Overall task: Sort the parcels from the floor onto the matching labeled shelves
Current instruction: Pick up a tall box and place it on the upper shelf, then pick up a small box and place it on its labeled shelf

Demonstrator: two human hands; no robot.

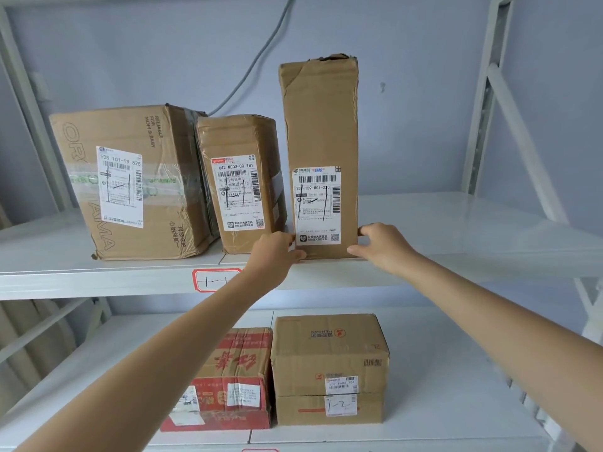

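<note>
Parcels stand in a row on the upper shelf (456, 223), which carries a red-bordered tag (213, 280) marked 1-1 on its front edge; my left hand (275, 256) and my right hand (381, 244) reach up to the tall parcel (321, 132) at the right end of that row; it stands upright near the shelf's front edge, its white shipping label (316, 205) facing me with 1-1 written on it in black pen; my left fingers are curled against its lower left corner, thumb on the front face, and my right fingers pinch its lower right edge, so both hands grip the tall parcel at its base; just beside it on the left stands the middle parcel (241, 184), taped and labelled, and touching that one is the wide parcel (130, 181) with green tape across its front; on the lower shelf (456, 370) sit a red-printed box (235, 380) and, beside it on the right, a brown box (329, 367) whose small label reads 1-2; a grey cable (257, 57) runs down the wall behind the upper row
</note>
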